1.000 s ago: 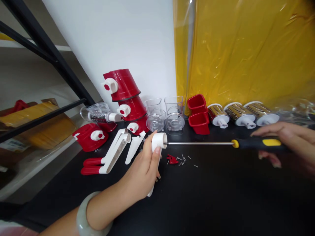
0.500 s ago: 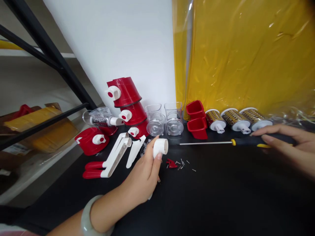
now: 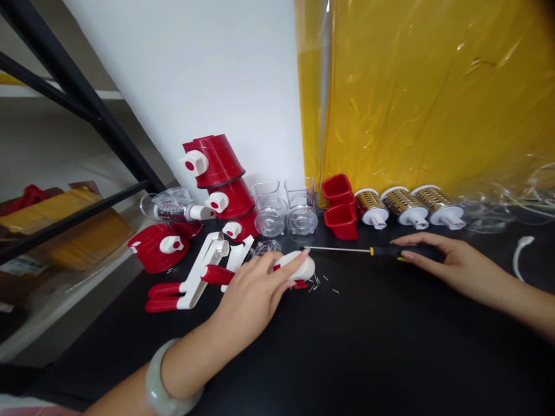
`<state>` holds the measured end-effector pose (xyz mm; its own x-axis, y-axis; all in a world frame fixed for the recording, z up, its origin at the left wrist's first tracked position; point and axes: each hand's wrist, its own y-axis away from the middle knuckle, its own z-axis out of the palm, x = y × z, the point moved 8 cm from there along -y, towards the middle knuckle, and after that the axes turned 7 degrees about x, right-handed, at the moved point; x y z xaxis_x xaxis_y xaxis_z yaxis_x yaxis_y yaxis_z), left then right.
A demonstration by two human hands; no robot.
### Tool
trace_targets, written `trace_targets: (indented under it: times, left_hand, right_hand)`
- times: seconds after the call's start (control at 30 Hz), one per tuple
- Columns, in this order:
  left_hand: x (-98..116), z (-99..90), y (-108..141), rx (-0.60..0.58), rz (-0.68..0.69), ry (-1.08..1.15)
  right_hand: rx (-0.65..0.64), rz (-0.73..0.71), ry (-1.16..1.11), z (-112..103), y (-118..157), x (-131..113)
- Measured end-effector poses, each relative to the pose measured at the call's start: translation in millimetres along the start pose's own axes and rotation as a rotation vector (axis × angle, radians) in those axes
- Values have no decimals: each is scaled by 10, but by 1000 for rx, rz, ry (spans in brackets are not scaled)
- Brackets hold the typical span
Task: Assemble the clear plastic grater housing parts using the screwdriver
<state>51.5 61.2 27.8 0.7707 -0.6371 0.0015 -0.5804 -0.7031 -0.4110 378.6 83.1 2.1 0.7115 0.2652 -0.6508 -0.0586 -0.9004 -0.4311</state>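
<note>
My left hand (image 3: 254,289) is closed around a white crank handle (image 3: 307,268) with a red grip, holding it palm-down above the dark table. The rounded white end points right, and the red grip sticks out left of my wrist. My right hand (image 3: 459,266) has thumb and fingers around the black-and-yellow handle of a screwdriver (image 3: 385,252). Its thin shaft points left, the tip close to the crank handle's white end. Just below that end lie several small screws (image 3: 316,282) and a small red piece (image 3: 300,284), partly covered by my left hand.
More red-and-white crank handles (image 3: 191,294) lie at left, near red bases in a stack (image 3: 232,199) and a single red base (image 3: 156,248). Along the back stand clear plastic parts (image 3: 301,214), red hoppers (image 3: 341,219) and metal grater drums (image 3: 403,206). A white cable (image 3: 517,260) lies far right.
My left hand has turned the crank handle over, so its round socket no longer faces me and the red grip shows. My right hand has moved left with the screwdriver.
</note>
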Motion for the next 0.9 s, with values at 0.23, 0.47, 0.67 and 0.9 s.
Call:
trace_targets:
  times: [0.23,0.47,0.67,0.9]
  left_hand:
    - [-122,-92,-20,83,-180,225]
    - [-166,-105,-1,174,-230,421]
    - [-148,-133,20,213,-237,478]
    - [-124,-176,26,246,-221,531]
  right_hand:
    - [-169,-195,37,224,38,14]
    - [-181,-512,45,304,105,-979]
    - [-209,-544,-204,746,57,-1854]
    - [0,-732,-219,868,30,-2023]
